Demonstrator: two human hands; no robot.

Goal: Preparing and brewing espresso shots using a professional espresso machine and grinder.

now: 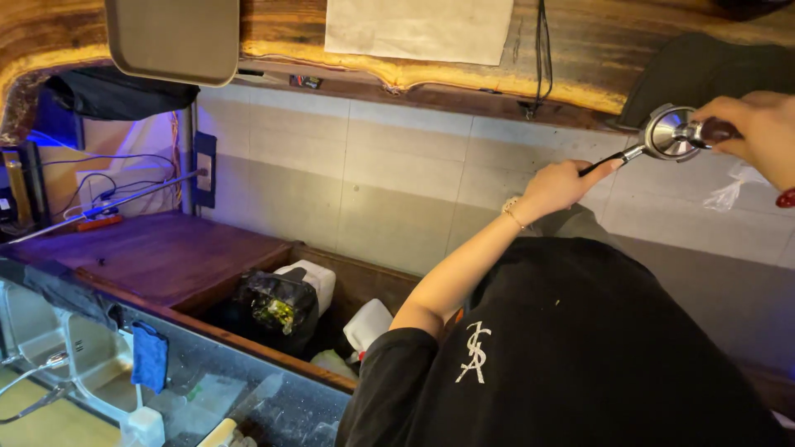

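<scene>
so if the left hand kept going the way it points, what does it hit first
The left hand would likely meet the round metal head first, just along the black handle it holds, then the right hand on it.

Shiny silver metal cup [669, 132] at 2 o'clock, thin black handle, dark reddish-brown piece at its far end under the right hand [758, 132]. Left hand [563, 184]: gold-tone bracelet [512, 213] at the wrist. Black shirt [571, 356] at 5 o'clock, small white emblem on it. Wall tiles [373, 165] at centre: pale grey, darker grout lines. Wooden shelf [580, 50] at 12 o'clock: brown grain, yellowish edge. White paper sheet [418, 29] on it. Beige tray [174, 37] at 11 o'clock. Wooden counter [157, 257] at 9 o'clock: dark reddish brown. Blue cloth [149, 358] at 8 o'clock. Purple-blue glow at 10 o'clock.
</scene>
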